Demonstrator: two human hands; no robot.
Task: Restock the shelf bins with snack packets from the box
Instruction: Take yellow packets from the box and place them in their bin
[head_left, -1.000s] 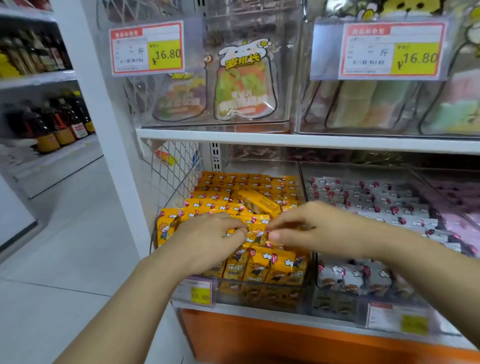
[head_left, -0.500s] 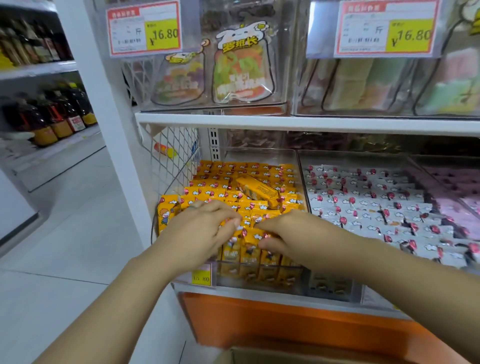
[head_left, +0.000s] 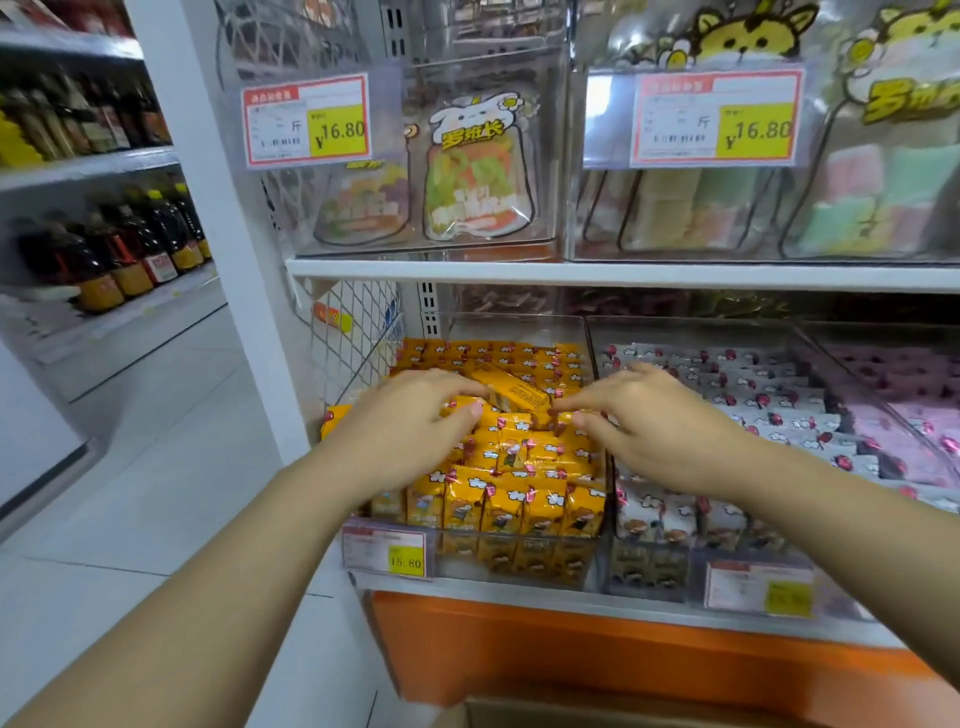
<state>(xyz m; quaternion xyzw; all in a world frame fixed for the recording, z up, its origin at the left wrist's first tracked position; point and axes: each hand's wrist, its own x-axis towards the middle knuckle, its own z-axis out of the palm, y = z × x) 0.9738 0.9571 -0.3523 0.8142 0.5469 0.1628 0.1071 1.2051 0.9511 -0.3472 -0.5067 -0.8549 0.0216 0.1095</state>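
Note:
A clear shelf bin (head_left: 514, 328) on the lower shelf is packed with rows of yellow snack packets (head_left: 524, 499). One loose yellow packet (head_left: 517, 391) lies tilted on top of the rows. My left hand (head_left: 410, 428) rests on the packets at the bin's left side, fingers stretched toward the loose packet. My right hand (head_left: 657, 431) rests on the bin's right side, fingertips touching the packets just right of the loose one. Neither hand visibly grips anything. The top edge of a cardboard box (head_left: 597, 714) shows at the bottom of the view.
The neighbouring bin holds grey-white packets (head_left: 753, 400), and pink packets (head_left: 914, 421) lie further right. Upper bins hold cartoon-printed bags (head_left: 478, 176) behind price tags (head_left: 306, 119). Dark bottles (head_left: 119, 254) stand on shelves at the left, with tiled floor (head_left: 130, 467) between.
Both hands have moved from the front rows further back into the bin and spread apart, now flanking the loose tilted packet. The view has tilted slightly upward.

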